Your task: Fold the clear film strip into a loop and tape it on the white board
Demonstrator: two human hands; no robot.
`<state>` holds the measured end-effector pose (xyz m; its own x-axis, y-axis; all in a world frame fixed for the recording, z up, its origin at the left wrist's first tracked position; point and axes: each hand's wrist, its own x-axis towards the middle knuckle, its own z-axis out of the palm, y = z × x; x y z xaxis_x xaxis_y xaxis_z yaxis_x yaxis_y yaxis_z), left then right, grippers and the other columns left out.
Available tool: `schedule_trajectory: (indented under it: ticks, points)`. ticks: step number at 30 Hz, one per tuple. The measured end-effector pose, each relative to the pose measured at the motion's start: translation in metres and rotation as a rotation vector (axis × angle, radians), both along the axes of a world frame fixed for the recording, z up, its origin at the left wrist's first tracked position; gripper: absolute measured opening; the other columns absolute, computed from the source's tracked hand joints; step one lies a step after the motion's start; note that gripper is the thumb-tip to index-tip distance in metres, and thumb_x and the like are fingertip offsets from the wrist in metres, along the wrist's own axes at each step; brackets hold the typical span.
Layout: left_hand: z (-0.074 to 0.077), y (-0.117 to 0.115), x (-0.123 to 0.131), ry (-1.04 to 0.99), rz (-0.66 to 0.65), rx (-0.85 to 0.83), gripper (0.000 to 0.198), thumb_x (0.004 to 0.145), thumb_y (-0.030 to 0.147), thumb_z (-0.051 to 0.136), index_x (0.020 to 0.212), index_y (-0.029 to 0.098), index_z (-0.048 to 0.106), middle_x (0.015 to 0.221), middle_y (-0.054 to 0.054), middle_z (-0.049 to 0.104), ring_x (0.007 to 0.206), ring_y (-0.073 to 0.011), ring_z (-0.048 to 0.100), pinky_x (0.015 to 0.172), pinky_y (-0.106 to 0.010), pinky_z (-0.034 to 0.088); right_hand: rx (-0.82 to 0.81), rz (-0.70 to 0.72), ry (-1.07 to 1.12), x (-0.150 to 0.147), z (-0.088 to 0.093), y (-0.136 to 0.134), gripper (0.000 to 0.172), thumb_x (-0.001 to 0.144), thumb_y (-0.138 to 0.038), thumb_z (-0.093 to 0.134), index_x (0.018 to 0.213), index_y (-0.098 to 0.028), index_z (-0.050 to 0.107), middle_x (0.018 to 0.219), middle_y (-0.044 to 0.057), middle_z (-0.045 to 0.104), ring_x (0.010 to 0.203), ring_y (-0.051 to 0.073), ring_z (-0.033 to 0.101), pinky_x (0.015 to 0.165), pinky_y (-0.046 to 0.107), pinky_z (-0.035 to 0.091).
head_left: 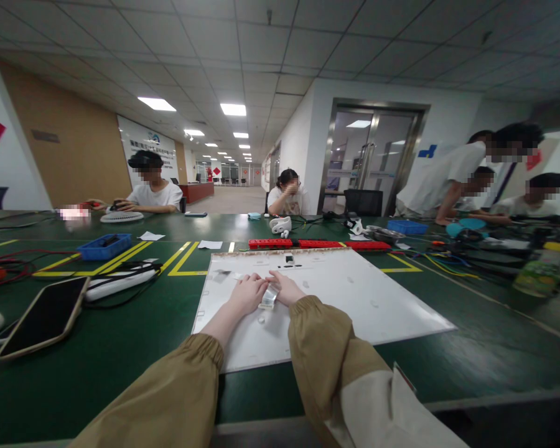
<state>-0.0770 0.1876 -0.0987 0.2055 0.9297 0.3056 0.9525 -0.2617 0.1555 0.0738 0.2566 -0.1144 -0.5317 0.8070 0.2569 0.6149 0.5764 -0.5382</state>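
Over a large white panel (326, 298) lying on the table, my two hands meet with their fingertips close together. Fingers bent, my left hand (247, 294) grips the upper edge of a small shiny silvery packet (270, 295). My right hand (285, 288) is closed at the packet's other side, its fingers partly hidden. The packet hangs between the hands, just above the panel. A small round clear piece (261, 320) lies on the panel below them. Left of my left hand, a grey flat piece (223, 274) rests near the panel's edge.
Along the panel's far edge lies a red strip (308, 244). To the left are a phone (46, 314), a white power strip (121, 280) with black cables and a blue tray (105, 247). A bottle (544, 270) and loose wires sit at right. Several people are around the table.
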Motion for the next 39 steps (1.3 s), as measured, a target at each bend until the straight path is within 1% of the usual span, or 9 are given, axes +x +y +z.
schedule_trajectory:
  ticks: [3,7,9,12,16,23,27,31,39]
  points:
    - [0.001,0.000,0.001,-0.011,-0.003,0.004,0.040,0.095,0.034,0.024,0.109,0.022,0.059,0.112,-0.008,0.055,0.099,-0.0237,0.050,0.085,-0.036,0.039,0.009,-0.044,-0.059,0.000,0.006,-0.004,0.056,0.081,-0.032,0.054,0.133,-0.016,0.040,0.120,0.006,0.060,0.117,0.022,0.049,0.103,0.038,0.032]
    - [0.000,0.000,0.002,-0.021,0.000,0.000,0.039,0.095,0.033,0.025,0.108,0.022,0.060,0.110,-0.008,0.056,0.099,-0.0241,0.050,0.084,-0.036,0.040,0.030,-0.103,-0.132,-0.003,0.009,-0.011,0.054,0.082,-0.034,0.049,0.133,-0.017,0.040,0.124,0.006,0.056,0.127,0.023,0.037,0.109,0.047,0.014]
    - [0.000,0.001,0.001,-0.051,-0.005,-0.001,0.039,0.094,0.033,0.026,0.105,0.022,0.061,0.109,-0.008,0.057,0.099,-0.0244,0.051,0.085,-0.037,0.039,0.023,-0.122,-0.163,-0.005,0.010,-0.013,0.055,0.083,-0.037,0.048,0.133,-0.017,0.039,0.127,0.005,0.054,0.130,0.022,0.032,0.109,0.047,0.011]
    - [-0.001,0.003,0.001,-0.103,-0.014,0.009,0.038,0.093,0.031,0.028,0.099,0.020,0.064,0.105,-0.009,0.059,0.095,-0.0236,0.053,0.084,-0.036,0.040,0.000,-0.148,-0.197,-0.005,0.010,-0.015,0.055,0.085,-0.038,0.043,0.135,-0.018,0.036,0.132,0.005,0.049,0.131,0.021,0.030,0.109,0.047,0.013]
    - [-0.001,0.005,-0.002,-0.152,-0.042,0.018,0.030,0.088,0.022,0.036,0.091,0.018,0.066,0.097,-0.008,0.062,0.089,-0.0200,0.057,0.080,-0.030,0.042,-0.004,-0.163,-0.211,-0.004,0.011,-0.015,0.053,0.085,-0.033,0.040,0.135,-0.018,0.035,0.136,0.005,0.044,0.132,0.020,0.030,0.108,0.049,0.014]
    - [0.002,0.004,-0.011,-0.197,-0.135,-0.016,0.030,0.077,0.011,0.040,0.077,0.018,0.069,0.088,-0.005,0.068,0.082,-0.0172,0.061,0.078,-0.024,0.044,0.038,-0.079,-0.221,-0.001,0.009,-0.012,0.059,0.083,-0.028,0.043,0.139,-0.017,0.029,0.140,0.006,0.039,0.135,0.018,0.024,0.110,0.042,0.014]
    - [0.003,0.002,-0.013,-0.223,-0.164,-0.035,0.031,0.074,0.011,0.041,0.079,0.019,0.071,0.086,-0.005,0.070,0.082,-0.0181,0.062,0.079,-0.025,0.044,0.054,-0.042,-0.223,-0.002,0.008,-0.012,0.058,0.084,-0.027,0.042,0.140,-0.017,0.030,0.140,0.006,0.039,0.135,0.018,0.023,0.110,0.043,0.011]
    - [0.003,0.002,-0.013,-0.217,-0.141,-0.038,0.031,0.074,0.012,0.042,0.080,0.019,0.071,0.087,-0.006,0.070,0.082,-0.0185,0.062,0.079,-0.025,0.044,0.037,-0.032,-0.238,-0.002,0.008,-0.013,0.054,0.084,-0.028,0.042,0.137,-0.019,0.035,0.137,0.005,0.043,0.134,0.018,0.025,0.110,0.044,0.013]
    - [0.000,0.002,-0.014,-0.211,-0.135,-0.017,0.030,0.075,0.012,0.040,0.081,0.018,0.069,0.089,-0.006,0.069,0.084,-0.0189,0.061,0.074,-0.025,0.044,0.017,-0.141,-0.243,0.000,0.008,-0.010,0.052,0.084,-0.036,0.042,0.134,-0.022,0.039,0.137,0.005,0.043,0.132,0.022,0.029,0.108,0.051,0.014]
